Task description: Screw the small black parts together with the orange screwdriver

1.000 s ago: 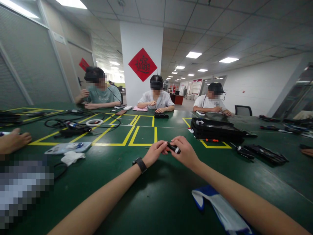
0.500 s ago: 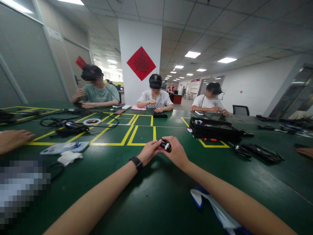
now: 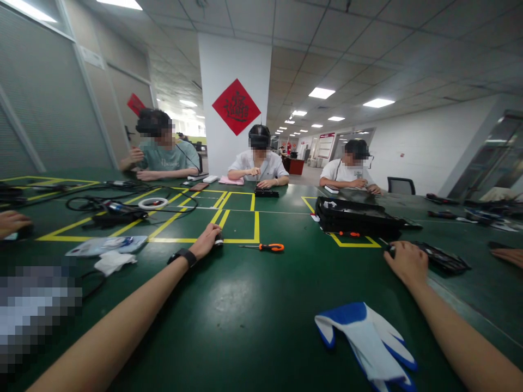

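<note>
1. Head view: the green table [image 3: 229,326] spreads across the lower half, marked with yellow tape [image 3: 241,240]; its near part has a soft patch of reflected light;
2. three co-workers [image 3: 259,166] sit along the far side, each wearing dark headgear;
3. a black case [image 3: 359,215] lies right of centre, beyond the right hand [image 3: 408,262];
4. a white and blue glove [image 3: 370,340] lies nearer, left of the right forearm;
5. the right hand is well apart from the left hand [image 3: 207,239]; its fingers cover most of a black tool [image 3: 391,251], so I cannot tell whether they are clamped on it; a black tray [image 3: 447,260] lies just beside, to the right;
6. the left hand, a dark band [image 3: 186,256] at its wrist, is clamped on a black cylinder [image 3: 219,240];
7. an orange-handled screwdriver [image 3: 272,247] lies between the hands, nearer the left one, shaft pointing left;
8. the black cylinder, showing some white, is low by the yellow tape, partly hidden under the left fingers.
</note>
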Available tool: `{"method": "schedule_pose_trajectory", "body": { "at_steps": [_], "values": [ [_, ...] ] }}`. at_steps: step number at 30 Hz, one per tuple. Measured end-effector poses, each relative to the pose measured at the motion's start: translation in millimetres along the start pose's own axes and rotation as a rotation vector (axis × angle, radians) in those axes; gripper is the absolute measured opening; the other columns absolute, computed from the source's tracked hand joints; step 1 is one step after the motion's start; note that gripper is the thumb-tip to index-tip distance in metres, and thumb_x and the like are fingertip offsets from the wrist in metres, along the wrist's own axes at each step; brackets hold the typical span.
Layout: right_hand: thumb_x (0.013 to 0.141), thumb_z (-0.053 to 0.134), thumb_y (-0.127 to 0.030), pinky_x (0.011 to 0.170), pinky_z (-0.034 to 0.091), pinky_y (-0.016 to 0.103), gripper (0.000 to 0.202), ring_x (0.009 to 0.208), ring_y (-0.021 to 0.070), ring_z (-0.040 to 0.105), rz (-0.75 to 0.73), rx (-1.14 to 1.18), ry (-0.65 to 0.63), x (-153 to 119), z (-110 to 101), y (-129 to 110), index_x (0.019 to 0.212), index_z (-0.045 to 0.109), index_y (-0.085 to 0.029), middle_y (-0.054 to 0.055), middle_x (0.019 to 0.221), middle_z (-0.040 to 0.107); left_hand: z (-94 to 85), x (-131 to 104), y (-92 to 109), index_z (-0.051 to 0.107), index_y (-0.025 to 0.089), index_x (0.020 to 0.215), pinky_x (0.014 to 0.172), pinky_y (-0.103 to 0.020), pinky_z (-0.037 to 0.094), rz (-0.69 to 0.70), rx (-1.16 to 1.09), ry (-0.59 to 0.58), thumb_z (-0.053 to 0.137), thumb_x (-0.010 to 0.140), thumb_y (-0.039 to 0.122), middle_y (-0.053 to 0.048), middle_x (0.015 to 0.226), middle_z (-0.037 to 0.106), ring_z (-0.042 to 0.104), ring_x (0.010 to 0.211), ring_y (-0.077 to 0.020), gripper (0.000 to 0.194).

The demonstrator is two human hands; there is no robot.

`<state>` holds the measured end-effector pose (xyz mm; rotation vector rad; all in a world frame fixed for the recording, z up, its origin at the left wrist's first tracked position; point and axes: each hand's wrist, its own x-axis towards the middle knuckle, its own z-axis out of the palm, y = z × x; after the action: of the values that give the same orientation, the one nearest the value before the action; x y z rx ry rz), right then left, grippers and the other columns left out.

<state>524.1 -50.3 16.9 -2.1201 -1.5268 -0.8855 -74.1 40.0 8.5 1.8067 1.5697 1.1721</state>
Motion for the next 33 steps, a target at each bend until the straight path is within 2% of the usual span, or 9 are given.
{"method": "schedule_pose_trajectory", "body": {
  "at_steps": [3,6,11,15,18,21,25,29,33],
  "values": [
    [0.074,0.046,-0.043,0.071,0.032,0.044,0.039,0.095,0.0345,0.046,0.119,-0.068,-0.090,-5,18,46,0.102,0.055,-0.018,0.021,0.100,0.053,-12.2,-7,-12,0.048,0.017,0.093,0.070,-0.031,0.039,0.053,0.120,-0.116,0.031,0.077,0.038,-0.001,0.076,0.053,0.051,0.073,-0.0174,0.031],
    [0.073,0.046,-0.045,0.069,0.033,0.044,0.041,0.094,0.0346,0.049,0.119,-0.054,-0.153,-6,26,61,0.105,0.054,-0.019,0.021,0.097,0.054,-26.7,-14,-21,0.050,0.018,0.087,0.068,-0.029,0.039,0.100,0.182,-0.149,0.025,0.079,0.034,-0.001,0.074,0.053,0.051,0.072,-0.0171,0.032],
    [0.074,0.043,-0.049,0.066,0.038,0.040,0.046,0.090,0.0329,0.052,0.064,0.004,-0.203,-7,24,47,0.103,0.054,-0.015,0.020,0.095,0.053,-38.3,-19,-21,0.052,0.018,0.093,0.072,-0.029,0.040,0.132,0.208,-0.229,0.025,0.079,0.037,-0.001,0.079,0.055,0.051,0.075,-0.0171,0.035],
    [0.073,0.043,-0.050,0.069,0.043,0.037,0.049,0.083,0.0273,0.056,-0.068,0.161,-0.258,-15,17,20,0.104,0.054,-0.012,0.016,0.098,0.053,-39.6,-16,-24,0.051,0.020,0.104,0.076,-0.032,0.039,0.105,0.281,-0.193,0.027,0.079,0.042,-0.002,0.090,0.058,0.052,0.084,-0.0196,0.040],
    [0.073,0.045,-0.049,0.072,0.044,0.036,0.048,0.083,0.0254,0.056,-0.167,0.262,-0.266,-23,1,-10,0.105,0.054,-0.014,0.014,0.100,0.055,-39.5,-14,-29,0.051,0.019,0.107,0.078,-0.033,0.038,0.116,0.305,-0.163,0.029,0.078,0.044,-0.004,0.093,0.059,0.052,0.088,-0.0215,0.044],
    [0.074,0.048,-0.044,0.076,0.045,0.036,0.042,0.086,0.0241,0.055,-0.312,0.381,-0.293,-30,-27,-52,0.105,0.054,-0.017,0.011,0.099,0.056,-39.0,-13,-31,0.050,0.018,0.107,0.079,-0.032,0.039,0.126,0.280,-0.160,0.031,0.078,0.047,-0.005,0.095,0.059,0.053,0.089,-0.0214,0.045],
    [0.076,0.050,-0.034,0.079,0.044,0.034,0.035,0.089,0.0192,0.054,-0.605,0.569,-0.376,-41,-77,-121,0.108,0.051,-0.021,0.007,0.103,0.055,-39.0,-14,-26,0.053,0.017,0.102,0.080,-0.031,0.040,0.119,0.209,-0.183,0.034,0.076,0.052,-0.006,0.094,0.060,0.054,0.089,-0.0210,0.047],
    [0.073,0.055,-0.030,0.078,0.045,0.031,0.042,0.087,0.0164,0.054,-0.833,0.668,-0.463,-59,-118,-195,0.114,0.047,-0.023,0.005,0.101,0.055,-40.4,-18,-18,0.055,0.017,0.097,0.081,-0.032,0.040,0.107,0.170,-0.210,0.032,0.077,0.055,-0.005,0.093,0.060,0.054,0.089,-0.0211,0.048],
    [0.074,0.053,-0.037,0.071,0.046,0.031,0.037,0.082,0.0178,0.055,-0.889,0.650,-0.484,-77,-137,-266,0.108,0.049,-0.022,0.005,0.095,0.055,-40.0,-23,-11,0.056,0.017,0.096,0.085,-0.035,0.039,0.167,0.226,-0.189,0.027,0.080,0.053,-0.006,0.096,0.059,0.052,0.092,-0.0222,0.049]
  ]
}}
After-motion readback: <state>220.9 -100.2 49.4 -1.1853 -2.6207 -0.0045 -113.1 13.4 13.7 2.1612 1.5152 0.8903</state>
